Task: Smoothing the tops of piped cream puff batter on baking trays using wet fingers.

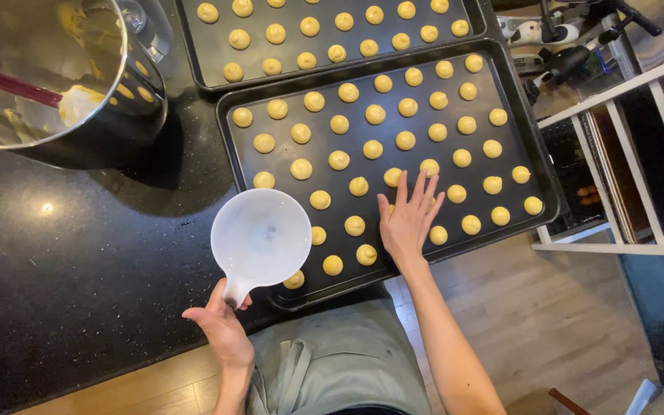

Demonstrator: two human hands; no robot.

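My left hand [220, 323] grips the short handle of a white plastic measuring cup [261, 237], held level over the near left corner of a black baking tray [532, 161]. A little clear liquid seems to lie in the cup. The tray holds several rows of small yellow dough mounds [373, 149]. My right hand [409, 219] is spread flat, fingers apart, over the mounds near the tray's front edge, fingertips touching or just above one mound. It holds nothing.
A second black tray [194, 38] of dough mounds lies behind the first. A steel mixing bowl [128, 115] with a red-handled spatula [36, 91] and batter stands at the back left on the black speckled counter [63, 253]. A white rack [632, 146] stands to the right over wooden floor.
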